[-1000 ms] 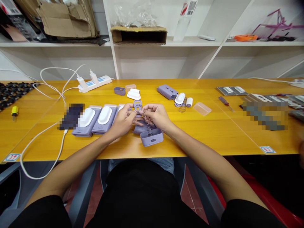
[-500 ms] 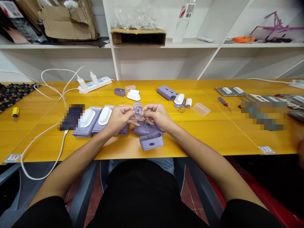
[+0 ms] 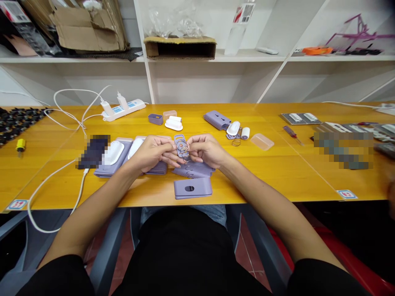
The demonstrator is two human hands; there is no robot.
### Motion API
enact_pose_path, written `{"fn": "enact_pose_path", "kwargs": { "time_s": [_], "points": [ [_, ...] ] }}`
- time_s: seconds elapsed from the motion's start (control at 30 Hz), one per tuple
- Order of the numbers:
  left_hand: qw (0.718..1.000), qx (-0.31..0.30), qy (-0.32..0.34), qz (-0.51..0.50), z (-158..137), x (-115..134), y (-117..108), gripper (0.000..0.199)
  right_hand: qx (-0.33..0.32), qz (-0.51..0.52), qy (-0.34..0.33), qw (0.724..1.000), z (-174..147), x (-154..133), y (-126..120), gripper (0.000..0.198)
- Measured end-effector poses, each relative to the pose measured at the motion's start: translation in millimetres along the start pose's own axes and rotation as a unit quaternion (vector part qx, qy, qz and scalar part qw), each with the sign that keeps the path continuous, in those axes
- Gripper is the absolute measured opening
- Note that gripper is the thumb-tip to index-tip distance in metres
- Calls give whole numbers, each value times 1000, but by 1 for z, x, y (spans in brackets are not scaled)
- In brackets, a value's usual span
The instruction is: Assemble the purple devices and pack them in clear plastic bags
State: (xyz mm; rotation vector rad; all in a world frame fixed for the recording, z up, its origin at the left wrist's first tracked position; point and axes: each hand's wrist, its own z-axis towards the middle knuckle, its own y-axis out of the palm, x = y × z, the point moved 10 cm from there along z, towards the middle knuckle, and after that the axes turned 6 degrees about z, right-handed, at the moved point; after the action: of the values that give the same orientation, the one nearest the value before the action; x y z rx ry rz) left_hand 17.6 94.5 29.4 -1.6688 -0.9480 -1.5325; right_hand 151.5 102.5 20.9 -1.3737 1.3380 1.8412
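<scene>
My left hand [image 3: 156, 153] pinches a small purple slotted plate [image 3: 179, 142] over the table. My right hand [image 3: 204, 150] is closed, thumb and finger on a thin wire coil spring [image 3: 184, 149] that lies across the plate. Loose turns of the spring run down from the fingers toward a purple oval-holed end piece [image 3: 197, 186] near the table's front edge; whether they join it I cannot tell. Behind the spring lies a ribbed purple housing [image 3: 200, 169], partly hidden by my right hand. Left of it, purple cases with white tops [image 3: 115, 153] are partly covered by my left hand.
Farther back lie a perforated purple sleeve [image 3: 217, 120], a white roller [image 3: 245, 133], another spring [image 3: 236, 142] and a clear cover [image 3: 262, 141]. A power strip [image 3: 129, 108] and a white cable [image 3: 29, 201] are on the left, a screwdriver [image 3: 291, 133] on the right.
The purple end piece has swung, its open side turned out of sight and its holed face now toward me. The plate has tilted between my hands, and the spring's loops have shifted.
</scene>
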Motion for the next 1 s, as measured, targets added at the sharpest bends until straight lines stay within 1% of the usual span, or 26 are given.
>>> {"fn": "enact_pose_path", "kwargs": {
  "time_s": [0.17, 0.3, 0.43, 0.53, 0.6, 0.67, 0.7, 0.77, 0.83, 0.87, 0.93, 1.0],
  "points": [
    [1000, -19, -1, -15, 1, 0, 2, 21, -7, 21, 10, 1000, -1, 0, 2, 24],
    [1000, -22, 4, -21, 2, -2, 3, 29, -2, 32, 16, 999, 0, 2, -1, 23],
    [999, -23, 38, -11, 2, 3, 4, 36, 6, 34, 14, 999, 2, 1, -5, 18],
    [997, -29, 72, 26, 1, 8, 8, 39, 20, 38, 3, 999, 3, -3, -10, 18],
    [994, -7, 93, 64, 0, 9, 7, 41, 44, 43, -12, 998, 3, -7, -16, 17],
    [987, 35, 119, 104, 0, 11, 3, 45, 72, 46, -28, 996, 3, -12, -23, 17],
    [980, 62, 142, 129, -1, 13, 0, 49, 85, 47, -36, 995, 3, -13, -26, 17],
    [954, 106, 209, 187, -5, 21, -2, 63, 102, 46, -45, 993, 3, -15, -30, 17],
    [918, 124, 281, 249, -11, 30, 2, 79, 105, 43, -46, 992, 4, -14, -31, 17],
    [902, 124, 307, 275, -14, 33, 5, 83, 101, 40, -45, 993, 5, -13, -30, 17],
    [879, 117, 337, 316, -17, 35, 10, 84, 91, 34, -41, 994, 6, -9, -26, 18],
    [862, 120, 351, 346, -19, 37, 12, 75, 81, 33, -35, 996, 7, -5, -23, 18]
  ]
}}
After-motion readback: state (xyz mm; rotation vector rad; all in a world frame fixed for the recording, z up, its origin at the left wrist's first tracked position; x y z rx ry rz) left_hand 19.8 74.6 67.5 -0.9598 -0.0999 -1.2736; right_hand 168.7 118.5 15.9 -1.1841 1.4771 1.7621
